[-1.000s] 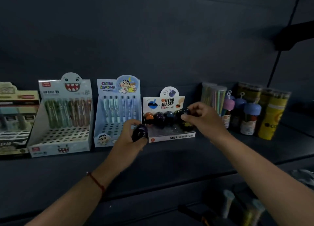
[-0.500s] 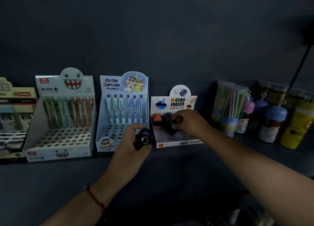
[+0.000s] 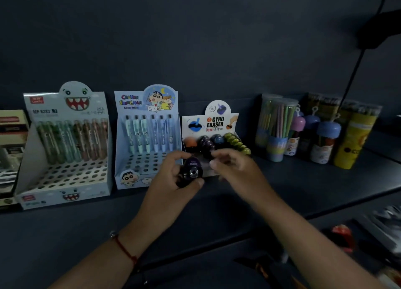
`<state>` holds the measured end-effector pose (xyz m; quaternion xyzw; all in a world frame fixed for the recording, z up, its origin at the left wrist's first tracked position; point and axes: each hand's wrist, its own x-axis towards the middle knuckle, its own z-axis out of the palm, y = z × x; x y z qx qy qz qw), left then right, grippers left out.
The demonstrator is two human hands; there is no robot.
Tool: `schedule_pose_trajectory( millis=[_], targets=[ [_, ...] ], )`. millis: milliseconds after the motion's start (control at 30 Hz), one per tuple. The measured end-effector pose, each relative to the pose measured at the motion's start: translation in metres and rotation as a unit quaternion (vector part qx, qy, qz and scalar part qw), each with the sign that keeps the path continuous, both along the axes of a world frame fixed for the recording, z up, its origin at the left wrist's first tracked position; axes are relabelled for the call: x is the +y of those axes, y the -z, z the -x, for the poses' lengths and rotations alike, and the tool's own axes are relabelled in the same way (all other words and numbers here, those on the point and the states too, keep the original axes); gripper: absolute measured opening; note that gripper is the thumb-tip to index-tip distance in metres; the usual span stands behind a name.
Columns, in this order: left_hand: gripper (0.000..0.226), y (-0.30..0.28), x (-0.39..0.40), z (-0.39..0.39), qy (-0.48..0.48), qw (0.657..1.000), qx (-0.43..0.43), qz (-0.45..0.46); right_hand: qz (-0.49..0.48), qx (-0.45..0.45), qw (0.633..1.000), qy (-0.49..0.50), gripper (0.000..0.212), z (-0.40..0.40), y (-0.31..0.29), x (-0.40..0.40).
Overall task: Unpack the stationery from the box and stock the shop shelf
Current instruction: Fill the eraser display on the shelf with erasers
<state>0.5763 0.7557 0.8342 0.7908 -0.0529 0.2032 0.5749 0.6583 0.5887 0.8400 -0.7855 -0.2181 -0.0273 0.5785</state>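
Gyro eraser display box (image 3: 213,123) — set on the dark shelf (image 3: 303,180), rows of orange, purple, blue and green erasers stocked inside. One dark purple eraser (image 3: 192,169) is gripped by the left hand (image 3: 171,180) just in front of the box. Right hand (image 3: 236,169) — blurred, fingers loosely curled beside the eraser, apparently holding nothing

One head-worn camera looks forward and slightly down at a dark shelf (image 3: 303,186), from close range. The back wall (image 3: 195,39) fills the upper half. Display boxes (image 3: 65,150) line the far edge from left to right. Both forearms enter from the near edge, and the hands (image 3: 171,180) meet mid-frame.
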Motion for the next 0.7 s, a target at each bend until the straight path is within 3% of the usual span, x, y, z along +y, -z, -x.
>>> schedule_pose_trajectory(
  millis=[100,200,333,533,633,700],
  targets=[
    [0.048,0.001,-0.005,0.009,0.055,0.997,-0.016,-0.053,-0.114,0.100,0.986,-0.068,0.022,0.041,0.011,-0.004],
    [0.053,0.005,-0.009,0.015,0.089,0.988,-0.037,-0.117,-0.137,0.079,0.985,-0.062,0.025,0.053,0.013,-0.011],
    [0.059,0.008,-0.007,0.011,0.063,0.967,-0.067,-0.238,-0.104,0.045,0.992,-0.062,0.024,0.051,0.008,-0.025],
    [0.064,0.007,0.008,0.005,-0.023,0.839,-0.096,-0.535,-0.018,-0.008,1.000,-0.024,0.025,0.028,-0.015,-0.045],
    [0.075,0.008,0.014,-0.007,-0.008,0.784,-0.033,-0.620,-0.002,-0.026,1.000,0.010,0.024,0.008,-0.030,-0.047],
    [0.082,0.012,0.014,-0.013,0.005,0.768,-0.002,-0.640,0.033,-0.054,0.997,0.034,0.023,-0.009,-0.038,-0.043]
  ],
)
